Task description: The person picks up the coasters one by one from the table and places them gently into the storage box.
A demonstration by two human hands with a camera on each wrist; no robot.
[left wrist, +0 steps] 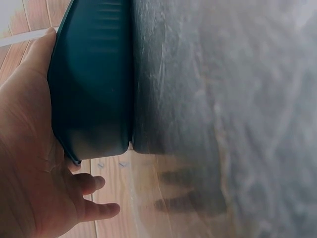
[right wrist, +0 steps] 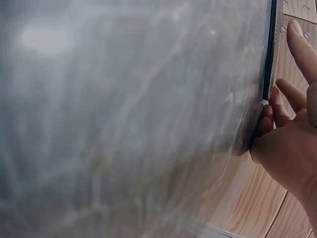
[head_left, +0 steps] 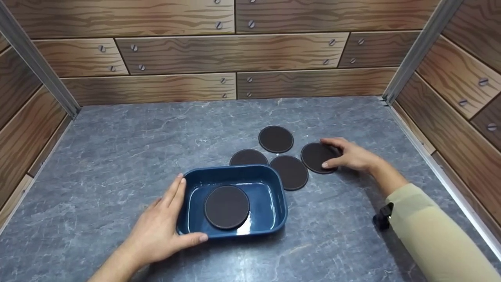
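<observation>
A blue rectangular dish [head_left: 278, 227] stands on the table with a round dark coaster [head_left: 227, 206] lying inside it. My left hand [head_left: 158, 223] rests against the dish's left side, fingers extended along the wall and thumb at the near rim. In the left wrist view, two fingers [left wrist: 101, 210] stick out free of the dish. To the right, my right hand [head_left: 352, 156] reaches over another dark coaster [head_left: 317, 156]. Its thumb is above the near part of that coaster, and its fingers are at the far and right edge. The right wrist view shows fingertips [right wrist: 275, 96] touching the coaster's edge.
Other dark coasters lie behind and beside the dish: one at the back [head_left: 276, 139], one partly hidden by the dish's far rim [head_left: 248, 157], and one near its right corner [head_left: 291, 174]. Wood-patterned panels [head_left: 235, 55] enclose the grey marbled table [head_left: 137, 141].
</observation>
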